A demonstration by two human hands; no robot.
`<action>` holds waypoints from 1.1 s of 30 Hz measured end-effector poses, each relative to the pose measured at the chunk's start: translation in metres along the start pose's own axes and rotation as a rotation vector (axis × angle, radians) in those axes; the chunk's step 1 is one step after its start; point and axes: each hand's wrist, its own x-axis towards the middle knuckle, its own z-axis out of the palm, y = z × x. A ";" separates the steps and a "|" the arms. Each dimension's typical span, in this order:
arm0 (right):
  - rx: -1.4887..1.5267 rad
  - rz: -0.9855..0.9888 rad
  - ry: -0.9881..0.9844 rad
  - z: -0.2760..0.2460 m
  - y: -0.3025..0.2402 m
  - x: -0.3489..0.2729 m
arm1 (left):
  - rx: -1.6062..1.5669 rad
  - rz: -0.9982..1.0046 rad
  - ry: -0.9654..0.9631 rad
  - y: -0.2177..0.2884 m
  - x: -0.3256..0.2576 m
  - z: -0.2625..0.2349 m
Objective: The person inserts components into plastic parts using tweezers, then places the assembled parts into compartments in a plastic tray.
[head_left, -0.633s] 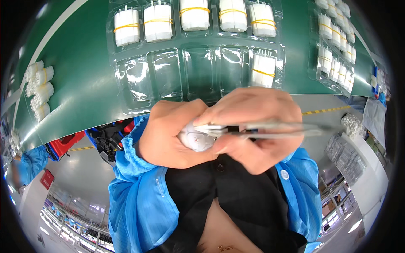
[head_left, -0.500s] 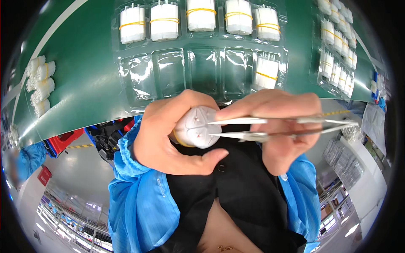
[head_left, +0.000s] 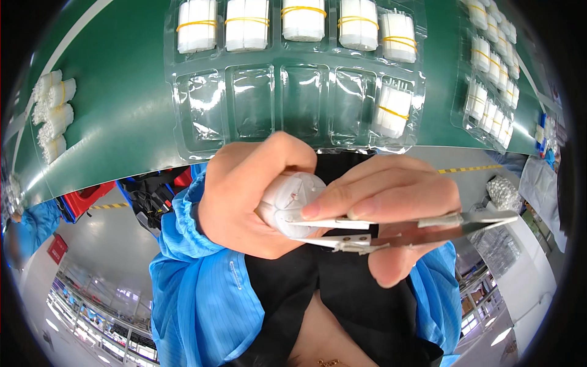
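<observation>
My left hand [head_left: 244,196] grips a white bundle of small tubes [head_left: 288,199], its round end turned toward me. My right hand [head_left: 391,211] pinches metal tweezers [head_left: 403,229], whose tips touch the lower edge of the bundle's end. Both hands are held close below the near edge of the green table [head_left: 122,122]. Just beyond them lies a clear blister tray [head_left: 257,107]. Its far row holds several white bundles bound with yellow rubber bands, and one more bundle [head_left: 391,110] sits in the near row's right pocket.
More banded white bundles [head_left: 52,110] lie loose at the table's left. A second filled tray [head_left: 492,79] sits at the right. Bags of parts [head_left: 504,192] lie lower right, and a red crate [head_left: 85,199] stands under the table.
The bundle's round end has turned to face me and the hands have drawn nearer to the camera. The tweezers' tips now rest at the bundle's lower edge.
</observation>
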 end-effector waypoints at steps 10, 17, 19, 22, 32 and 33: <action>-0.056 -0.007 0.160 0.012 0.003 -0.005 | 0.070 0.134 0.097 -0.009 0.002 0.008; -0.200 -0.031 0.249 0.019 0.006 -0.010 | 0.077 0.065 -0.024 -0.006 0.002 0.002; -0.283 -0.082 0.233 0.017 0.007 -0.011 | 0.076 0.042 -0.079 -0.006 0.002 0.001; -0.256 0.071 0.058 0.004 0.005 -0.012 | 0.049 -0.065 -0.112 -0.010 -0.002 0.003; -0.045 -0.039 0.202 0.013 0.008 -0.009 | -0.389 -0.015 -0.215 -0.005 0.002 0.001; -0.040 -0.036 0.220 0.014 0.007 -0.009 | -0.452 -0.010 -0.195 -0.006 0.001 0.003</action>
